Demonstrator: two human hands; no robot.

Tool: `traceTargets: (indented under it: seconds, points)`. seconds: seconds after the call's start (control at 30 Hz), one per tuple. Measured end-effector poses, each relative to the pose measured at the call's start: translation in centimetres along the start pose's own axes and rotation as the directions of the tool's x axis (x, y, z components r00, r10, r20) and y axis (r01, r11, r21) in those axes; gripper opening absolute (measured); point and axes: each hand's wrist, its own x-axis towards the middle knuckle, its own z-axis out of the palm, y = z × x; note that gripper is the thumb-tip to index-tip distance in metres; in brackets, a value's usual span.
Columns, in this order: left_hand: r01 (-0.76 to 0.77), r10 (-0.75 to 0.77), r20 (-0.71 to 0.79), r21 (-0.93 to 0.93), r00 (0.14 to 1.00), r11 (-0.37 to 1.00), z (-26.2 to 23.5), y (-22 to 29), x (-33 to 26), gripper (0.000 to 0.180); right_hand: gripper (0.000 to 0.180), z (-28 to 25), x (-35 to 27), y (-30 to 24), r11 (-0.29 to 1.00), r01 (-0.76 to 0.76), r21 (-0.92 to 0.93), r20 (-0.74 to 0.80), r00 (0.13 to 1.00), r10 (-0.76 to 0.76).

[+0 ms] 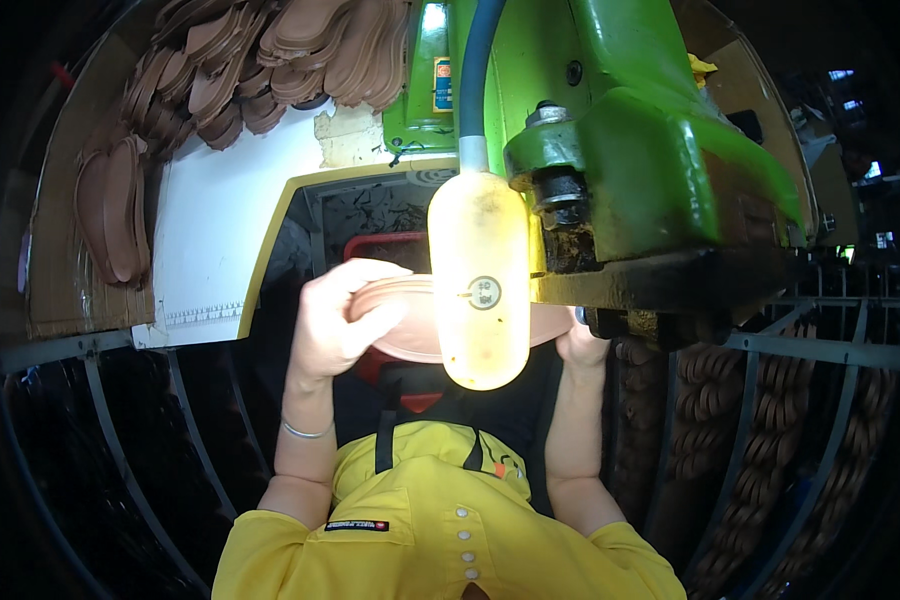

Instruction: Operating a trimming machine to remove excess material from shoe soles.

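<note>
A pinkish-brown shoe sole (407,318) is stretched crosswise in front of me, below the green machine. My left hand (345,318) is closed around its left end, thumb on the near face and fingers over the top edge. At the other end my right hand (582,345) grips the sole, its fingers partly hidden behind the machine's dark lower part. A glowing yellow lamp (480,350) on a flexible blue-grey hose hangs in front and covers the sole's middle. Whether one sole or several stacked are held, I cannot tell.
The green machine (650,150) with a dark, greasy head stands at upper right. On the white table (210,230) and in a cardboard box (55,250) lie several brown soles (115,210). Metal racks (830,345) hold rows of brown soles at lower right.
</note>
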Motion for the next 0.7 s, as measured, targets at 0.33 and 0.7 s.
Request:
traceTargets:
  seconds: [0.33,0.7]
  points:
    - [0.151,-0.186,-0.226,-0.163,0.956,0.975,-3.4,-4.0,-6.2,0.019,0.023,9.0,-1.9,0.9,0.588,0.337,-0.735,0.443,0.896,0.040]
    - [0.365,-0.382,-0.060,-0.189,0.922,0.912,7.7,-8.3,-11.0,0.021,0.033,9.2,-1.1,0.8,0.721,0.217,-0.658,0.315,0.949,0.003]
